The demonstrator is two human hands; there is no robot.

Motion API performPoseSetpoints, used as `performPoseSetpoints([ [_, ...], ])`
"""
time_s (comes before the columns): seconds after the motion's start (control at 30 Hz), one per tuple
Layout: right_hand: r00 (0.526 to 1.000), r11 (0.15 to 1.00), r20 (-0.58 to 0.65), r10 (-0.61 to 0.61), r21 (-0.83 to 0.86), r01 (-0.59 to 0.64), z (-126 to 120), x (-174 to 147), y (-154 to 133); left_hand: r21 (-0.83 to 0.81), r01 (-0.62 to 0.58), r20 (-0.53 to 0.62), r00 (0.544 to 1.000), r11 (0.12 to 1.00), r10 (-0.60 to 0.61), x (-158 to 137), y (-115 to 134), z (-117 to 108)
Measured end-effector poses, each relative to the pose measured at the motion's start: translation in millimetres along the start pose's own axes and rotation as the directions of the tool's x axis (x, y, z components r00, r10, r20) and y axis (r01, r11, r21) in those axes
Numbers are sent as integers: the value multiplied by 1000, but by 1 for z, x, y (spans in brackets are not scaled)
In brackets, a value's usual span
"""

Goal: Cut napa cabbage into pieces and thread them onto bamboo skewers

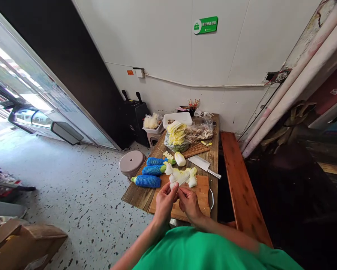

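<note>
My left hand (166, 199) is closed, thumb and fingers pinching a pale cabbage leaf (173, 176) above the cutting board (200, 206). Close beside it, my right hand (189, 202) has its fingertips pinched together at the leaf's lower end; what lies between them is too small to make out. More cut cabbage leaves (191, 179) lie on the board's far part. Just past the board rests a small napa cabbage (180, 159). A cleaver (199, 163) lies to its right, handle toward the bench.
Several vegetables in blue foam nets (148, 181) lie left of the board. Behind are bamboo skewers (196, 150), a pile of yellow cabbage leaves (176, 132), a white tray (182, 118) and a plastic bag (207, 127). A stool (131, 161) stands left, a wooden bench (241, 183) right.
</note>
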State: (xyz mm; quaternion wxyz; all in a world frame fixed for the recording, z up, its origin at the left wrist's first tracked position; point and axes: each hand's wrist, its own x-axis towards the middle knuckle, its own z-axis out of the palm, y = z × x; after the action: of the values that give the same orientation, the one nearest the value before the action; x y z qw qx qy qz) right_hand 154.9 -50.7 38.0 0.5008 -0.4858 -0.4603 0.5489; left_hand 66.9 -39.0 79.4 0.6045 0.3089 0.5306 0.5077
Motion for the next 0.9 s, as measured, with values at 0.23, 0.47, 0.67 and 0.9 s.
performPoseSetpoints([
  [0.23, 1000, 998, -17, 3, -60, -4, 6, 1, 16, -218, 130, -81, 985, 967, -151, 3, -19, 6],
  [0.47, 998, 991, -2, -57, -125, 56, 0, 1, 13, -238, 167, -60, 981, 957, -186, -3, -19, 8],
  [0.67, 987, 981, 52, -150, -116, 156, 4, -4, 0, -406, 32, -148, 984, 913, -101, 0, -19, 9],
  [0.9, 979, 964, 105, -174, -185, 191, 8, -5, 0, -472, 18, -168, 980, 881, -110, 2, -21, 8],
])
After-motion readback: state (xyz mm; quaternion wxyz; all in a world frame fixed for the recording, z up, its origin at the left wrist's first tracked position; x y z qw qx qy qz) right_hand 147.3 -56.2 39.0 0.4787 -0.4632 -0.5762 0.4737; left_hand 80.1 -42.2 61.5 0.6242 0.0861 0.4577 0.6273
